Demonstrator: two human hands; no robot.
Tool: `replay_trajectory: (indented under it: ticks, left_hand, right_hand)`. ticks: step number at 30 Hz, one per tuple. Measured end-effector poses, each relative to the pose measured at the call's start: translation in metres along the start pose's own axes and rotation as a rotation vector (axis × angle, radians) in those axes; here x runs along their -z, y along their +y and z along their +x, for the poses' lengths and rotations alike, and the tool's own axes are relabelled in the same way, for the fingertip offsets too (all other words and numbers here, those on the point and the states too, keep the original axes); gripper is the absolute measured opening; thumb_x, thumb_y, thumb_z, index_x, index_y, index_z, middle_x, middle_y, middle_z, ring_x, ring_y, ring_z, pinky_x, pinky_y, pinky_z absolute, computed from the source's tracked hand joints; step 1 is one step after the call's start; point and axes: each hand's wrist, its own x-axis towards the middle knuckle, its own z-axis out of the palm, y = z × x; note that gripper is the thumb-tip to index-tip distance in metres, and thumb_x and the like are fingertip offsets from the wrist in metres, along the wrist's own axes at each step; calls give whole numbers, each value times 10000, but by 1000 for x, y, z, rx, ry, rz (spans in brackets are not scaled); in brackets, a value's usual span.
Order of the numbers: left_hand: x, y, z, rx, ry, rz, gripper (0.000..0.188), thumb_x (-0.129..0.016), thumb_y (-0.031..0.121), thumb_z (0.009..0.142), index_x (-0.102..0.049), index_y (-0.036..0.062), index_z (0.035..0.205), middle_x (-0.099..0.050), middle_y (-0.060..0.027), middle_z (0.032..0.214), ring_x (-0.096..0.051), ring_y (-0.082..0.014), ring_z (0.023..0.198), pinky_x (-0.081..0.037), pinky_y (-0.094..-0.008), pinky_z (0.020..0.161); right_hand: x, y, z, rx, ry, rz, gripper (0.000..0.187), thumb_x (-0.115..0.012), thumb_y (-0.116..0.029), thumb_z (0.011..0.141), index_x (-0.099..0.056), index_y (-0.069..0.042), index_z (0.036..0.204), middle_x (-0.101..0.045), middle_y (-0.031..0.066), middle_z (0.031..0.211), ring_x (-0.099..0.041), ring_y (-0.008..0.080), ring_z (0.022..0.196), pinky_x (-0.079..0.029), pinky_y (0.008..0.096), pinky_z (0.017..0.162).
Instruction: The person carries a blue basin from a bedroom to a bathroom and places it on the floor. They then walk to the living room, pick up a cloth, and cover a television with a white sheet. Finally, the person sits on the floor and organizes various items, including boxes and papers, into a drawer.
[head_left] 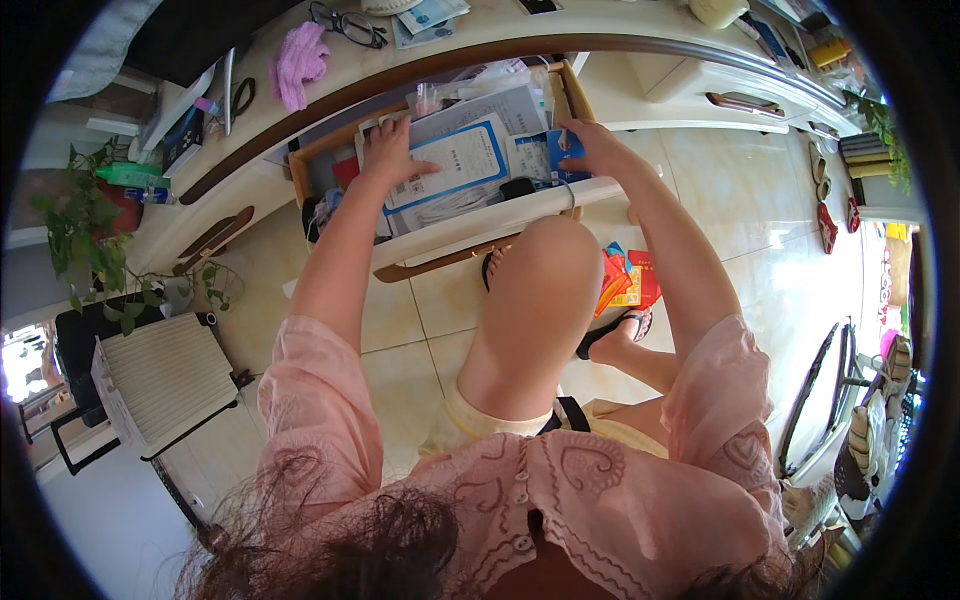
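Note:
An open drawer (450, 235) full of papers and small things is in front of me. My left hand (392, 155) lies over the papers at its left part, fingers stretched forward and thumb spread. Beside that thumb is a white booklet with a blue border (462, 160). At the drawer's right end, my right hand (603, 152) has thumb and fingers apart, next to a blue printed card or packet (563, 155); whether it touches this is unclear. A printed paper (528, 157) and a small black object (517, 188) lie between the hands.
Above the drawer, the cabinet top holds a pink cloth (299, 65) and eyeglasses (348, 25). Red and orange packets (628, 280) are beside my knee, low near the floor. A potted plant (120, 215) and a pale suitcase (165, 375) stand at left. Red shoes (827, 228) lie at right.

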Motion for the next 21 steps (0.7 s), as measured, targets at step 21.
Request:
replay_trajectory:
  ticks: [21]
  left_hand:
    - [72,28,7,-122,-501,-335,584,-736,258,601,-530,8,1087,-565,-164,1053,-554,-235,950,-431,-307,788]
  right_hand:
    - [16,-11,-11,21,-16,145,819,-798,-167,505,-374,-20,1190,-561,158,1034,-538,294,967,-422,344,820]
